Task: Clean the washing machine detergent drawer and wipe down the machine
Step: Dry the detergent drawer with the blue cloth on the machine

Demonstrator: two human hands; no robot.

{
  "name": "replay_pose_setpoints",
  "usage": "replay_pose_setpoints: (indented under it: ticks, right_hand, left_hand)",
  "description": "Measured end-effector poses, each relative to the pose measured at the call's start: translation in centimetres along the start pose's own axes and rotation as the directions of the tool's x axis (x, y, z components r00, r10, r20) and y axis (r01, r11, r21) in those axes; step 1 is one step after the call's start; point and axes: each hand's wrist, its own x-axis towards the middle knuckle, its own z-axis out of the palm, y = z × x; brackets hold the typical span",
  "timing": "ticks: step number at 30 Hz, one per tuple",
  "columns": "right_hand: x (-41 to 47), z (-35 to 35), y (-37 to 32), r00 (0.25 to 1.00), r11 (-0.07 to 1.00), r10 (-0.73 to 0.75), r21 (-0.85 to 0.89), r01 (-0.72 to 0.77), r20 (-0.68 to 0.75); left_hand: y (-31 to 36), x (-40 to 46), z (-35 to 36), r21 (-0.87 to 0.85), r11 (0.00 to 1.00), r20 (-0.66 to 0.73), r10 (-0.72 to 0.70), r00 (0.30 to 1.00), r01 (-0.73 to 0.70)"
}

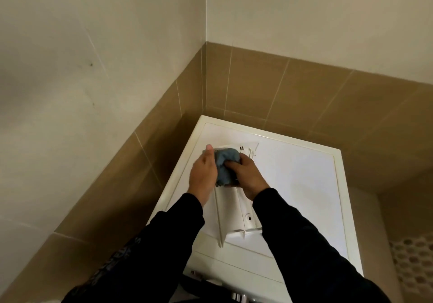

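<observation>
The white detergent drawer (230, 211) lies lengthwise on top of the white washing machine (302, 176), its front panel nearest me. My left hand (203, 173) grips the drawer's left side near its far end, thumb up. My right hand (248, 175) presses a bunched blue-grey cloth (226, 162) into the drawer's far compartments. The cloth and hands hide most of the drawer's inside.
The machine stands in a corner with tan tiled walls (281, 87) at left and behind. A patterned white surface (412, 263) shows at the lower right. The right half of the machine's top is bare.
</observation>
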Motion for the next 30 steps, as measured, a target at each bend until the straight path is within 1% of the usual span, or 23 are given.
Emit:
replay_pose_setpoints:
  ticks: [1, 2, 3, 4, 5, 6, 7, 9, 10, 11, 13, 15, 16, 18, 20, 21, 23, 25, 26, 27, 28, 30]
  right_hand:
    - [0.5, -0.2, -0.5, 1.000, 1.000, 0.002, 0.001, -0.002, -0.002]
    - [0.9, -0.3, -1.1, 0.999, 1.000, 0.004, -0.016, -0.004, -0.044]
    - [1.5, -0.7, -1.3, 0.991, 0.996, -0.007, -0.092, -0.005, -0.135]
    - [2.1, -1.2, -1.4, 0.969, 0.960, -0.048, -0.278, -0.022, -0.243]
    - [2.6, -1.8, -1.2, 0.937, 0.860, -0.119, -0.506, -0.068, -0.329]
    - [2.7, -2.3, -1.0, 0.906, 0.735, -0.197, -0.668, -0.117, -0.374]
    - [2.6, -2.5, -0.5, 0.889, 0.646, -0.255, -0.751, -0.136, -0.381]
    - [2.3, -2.4, 0.2, 0.865, 0.590, -0.335, -0.799, -0.117, -0.374]
    - [2.2, -2.1, 0.7, 0.841, 0.553, -0.401, -0.828, -0.093, -0.362]
    - [2.2, -1.7, 1.2, 0.808, 0.498, -0.487, -0.866, -0.054, -0.330]
    - [2.3, -0.6, 2.2, 0.746, 0.359, -0.641, -0.930, 0.083, -0.181]
    - [2.8, 0.7, 3.1, 0.700, 0.246, -0.714, -0.946, 0.210, -0.031]
    - [3.0, 1.3, 3.5, 0.687, 0.218, -0.726, -0.945, 0.245, 0.010]
    - [3.7, 2.3, 4.1, 0.697, 0.200, -0.712, -0.926, 0.319, 0.086]
    - [4.1, 2.5, 4.8, 0.719, 0.156, -0.661, -0.898, 0.412, 0.216]
    - [4.1, 2.3, 5.2, 0.719, 0.124, -0.636, -0.881, 0.456, 0.282]
    - [4.2, 0.7, 5.2, 0.692, 0.037, -0.609, -0.857, 0.514, 0.389]
    - [4.6, -1.1, 4.5, 0.696, -0.044, -0.569, -0.861, 0.506, 0.438]
    - [4.8, -1.7, 4.1, 0.707, -0.049, -0.561, -0.870, 0.491, 0.430]
    - [5.0, -2.1, 4.1, 0.713, -0.018, -0.575, -0.878, 0.479, 0.401]
    - [5.1, -2.3, 4.3, 0.716, 0.053, -0.606, -0.881, 0.471, 0.347]
    - [4.9, -1.7, 5.2, 0.717, 0.231, -0.679, -0.881, 0.413, 0.158]
  left_hand:
    - [-0.3, 0.5, -0.7, 0.009, 0.997, -0.057, 0.080, 0.995, -0.079]
    - [-0.3, 1.0, -1.3, 0.045, 0.988, -0.095, 0.154, 0.983, -0.151]
    - [-0.3, 1.5, -1.8, 0.114, 0.974, -0.101, 0.209, 0.973, -0.198]
    - [-0.2, 2.0, -2.0, 0.184, 0.958, -0.085, 0.239, 0.967, -0.220]
    - [-0.3, 2.5, -2.1, 0.240, 0.944, -0.059, 0.248, 0.967, -0.227]
    - [-0.5, 3.0, -2.0, 0.277, 0.933, -0.031, 0.249, 0.968, -0.231]
    - [-0.8, 3.4, -1.9, 0.317, 0.919, -0.010, 0.250, 0.968, -0.234]
    - [-1.4, 4.3, -1.5, 0.423, 0.863, 0.016, 0.298, 0.954, -0.277]
    - [-1.6, 4.8, -1.4, 0.472, 0.826, 0.027, 0.336, 0.942, -0.308]
    - [-1.6, 5.3, -1.4, 0.518, 0.786, 0.041, 0.372, 0.927, -0.338]
    - [-1.2, 6.4, -1.5, 0.618, 0.684, 0.082, 0.435, 0.897, -0.388]
    - [-0.4, 7.4, -1.6, 0.725, 0.548, 0.166, 0.447, 0.879, -0.416]
    - [-0.1, 7.8, -1.6, 0.756, 0.499, 0.209, 0.430, 0.878, -0.424]
    - [0.5, 8.2, -1.4, 0.782, 0.453, 0.245, 0.410, 0.879, -0.429]
    - [0.8, 8.4, -1.2, 0.793, 0.431, 0.250, 0.416, 0.875, -0.431]
    - [0.7, 8.4, -1.3, 0.796, 0.424, 0.252, 0.419, 0.872, -0.433]
    - [0.2, 8.5, -1.5, 0.803, 0.397, 0.270, 0.422, 0.866, -0.444]
    - [-0.2, 8.4, -1.7, 0.814, 0.358, 0.293, 0.426, 0.856, -0.458]
    - [-0.2, 8.4, -1.9, 0.821, 0.338, 0.297, 0.435, 0.850, -0.460]
    - [-0.1, 8.5, -2.0, 0.827, 0.327, 0.300, 0.432, 0.850, -0.458]
    - [0.1, 8.5, -2.0, 0.831, 0.322, 0.301, 0.425, 0.854, -0.453]
    - [0.4, 8.5, -2.0, 0.835, 0.331, 0.287, 0.419, 0.861, -0.440]
